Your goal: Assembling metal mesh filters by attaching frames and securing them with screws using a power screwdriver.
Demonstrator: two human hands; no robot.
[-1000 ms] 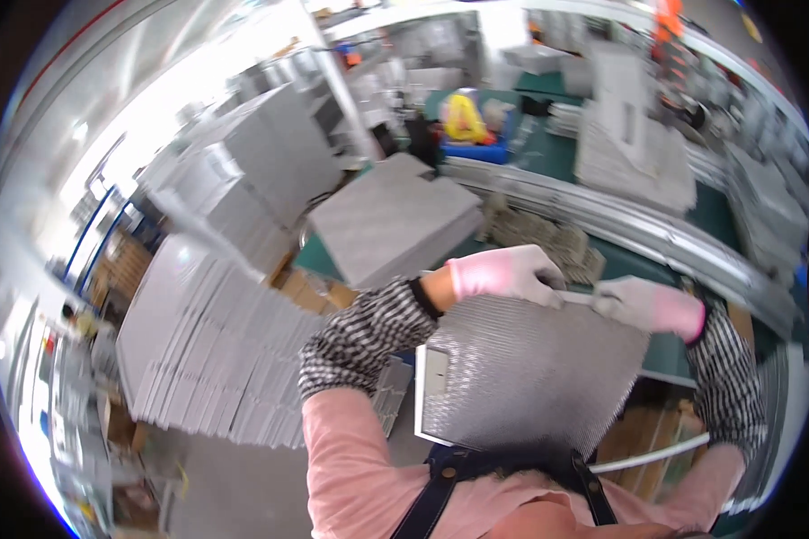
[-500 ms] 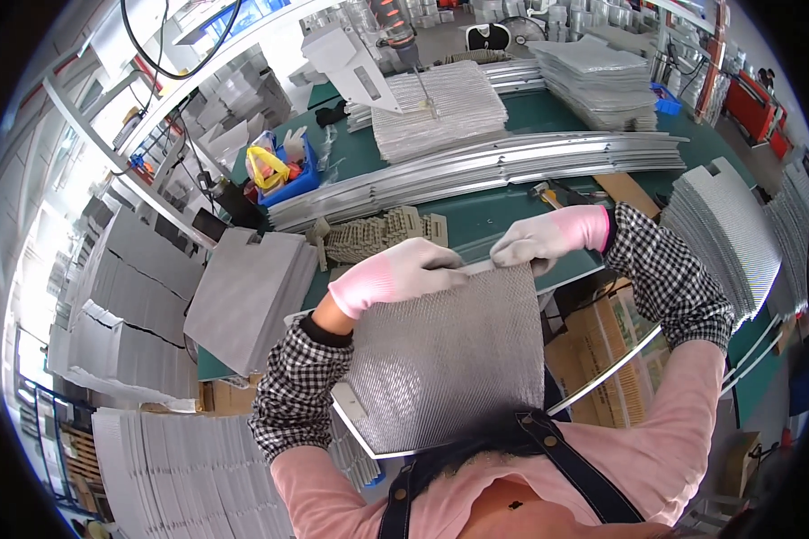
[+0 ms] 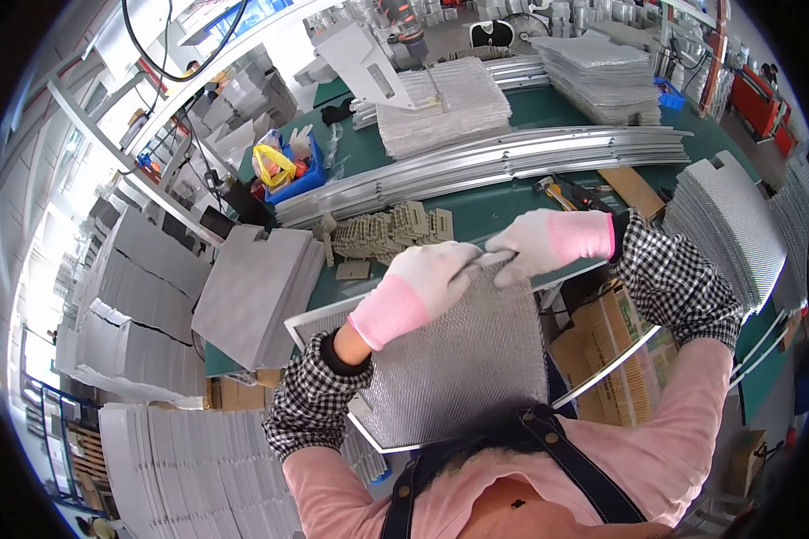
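Note:
A silver mesh panel point(image 3: 463, 359) leans between the table edge and my body, with a thin white frame point(image 3: 298, 338) showing along its left side. Above its far edge, my left hand point(image 3: 431, 280), in a white and pink glove, has its fingers closed on one end of a short pale strip point(image 3: 496, 258). My right hand point(image 3: 535, 247), gloved alike, pinches the strip's other end. Whether the strip is joined to the panel I cannot tell. Beyond my left hand lie a pile of beige plastic pieces point(image 3: 391, 226) and one loose beige piece point(image 3: 352, 269).
Long silver metal profiles point(image 3: 485, 166) cross the green table point(image 3: 499, 205). Stacks of mesh panels point(image 3: 728, 225) stand at right, pale sheets point(image 3: 252, 287) at left. A blue bin point(image 3: 306, 175), hand tools point(image 3: 571, 193) and a hanging power screwdriver point(image 3: 404, 31) are farther back.
My hands have come off the panel's far edge and closer together, with the pale strip now showing between them. My left hand has shifted right and turned more upright.

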